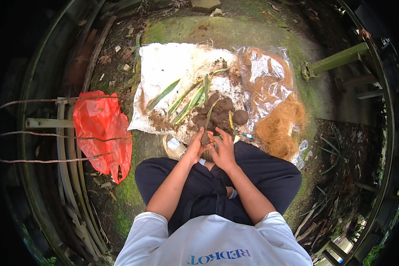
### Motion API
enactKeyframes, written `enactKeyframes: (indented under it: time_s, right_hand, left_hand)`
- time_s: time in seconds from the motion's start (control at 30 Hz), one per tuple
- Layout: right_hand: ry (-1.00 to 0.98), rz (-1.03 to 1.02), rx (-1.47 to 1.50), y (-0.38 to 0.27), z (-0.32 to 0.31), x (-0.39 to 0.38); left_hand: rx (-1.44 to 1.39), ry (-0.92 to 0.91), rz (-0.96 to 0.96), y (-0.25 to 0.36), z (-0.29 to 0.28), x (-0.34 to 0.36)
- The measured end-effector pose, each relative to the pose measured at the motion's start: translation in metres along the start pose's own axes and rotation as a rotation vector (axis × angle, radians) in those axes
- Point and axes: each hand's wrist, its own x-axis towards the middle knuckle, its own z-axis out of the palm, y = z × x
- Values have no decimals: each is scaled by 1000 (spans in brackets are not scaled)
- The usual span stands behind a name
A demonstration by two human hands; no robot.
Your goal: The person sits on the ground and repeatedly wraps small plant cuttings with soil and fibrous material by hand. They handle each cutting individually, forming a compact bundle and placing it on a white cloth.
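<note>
My left hand (195, 146) and my right hand (220, 147) are both closed around a small lump of dark mud (205, 138) with an upright green leaf (209, 116) in it, held above my crossed legs. Just beyond my hands, a pile of mud (219, 106) and a rounded mud ball (240, 117) lie on a white sack (153, 60). Several green, yellow-edged leaves (162, 94) are spread over the sack. A small blue-capped tool (248, 135) lies right of my right hand.
A clear bag of brown fibre (268, 75) lies at the right, with loose fibre (277, 126) below it. A red plastic bag (102, 133) and several thin sticks (40, 133) are at the left. A light shoe (174, 147) sits by my left hand. A green railing (337, 60) stands at the upper right.
</note>
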Motion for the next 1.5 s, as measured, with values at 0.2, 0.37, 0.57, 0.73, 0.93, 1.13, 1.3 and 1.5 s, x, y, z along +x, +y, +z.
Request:
enactKeyframes:
  time_s: [0.2, 0.37, 0.57, 0.73, 0.93, 1.13, 1.3, 1.5]
  right_hand:
    - [12, 37, 75, 6, 1, -2]
    - [59, 23, 53, 13, 8, -5]
    - [70, 133, 42, 6, 3, 2]
    - [194, 199, 91, 13, 3, 8]
    - [121, 369, 58, 22, 3, 7]
    - [-84, 134, -431, 11, -7, 24]
    - [-307, -1, -568, 16, -15, 68]
    - [-109, -49, -387, 27, -26, 76]
  left_hand:
    - [98, 27, -54, -1, 8, -4]
    - [116, -101, -99, -4, 5, -3]
    - [-76, -85, -89, -13, -3, 5]
    - [-281, 62, 53, 1, -2, 6]
    - [-440, 110, 177, 7, -16, 6]
    - [-192, 155, 241, 11, -6, 5]
    - [-184, 170, 207, 13, -8, 6]
    - [-131, 177, 220, 14, -6, 4]
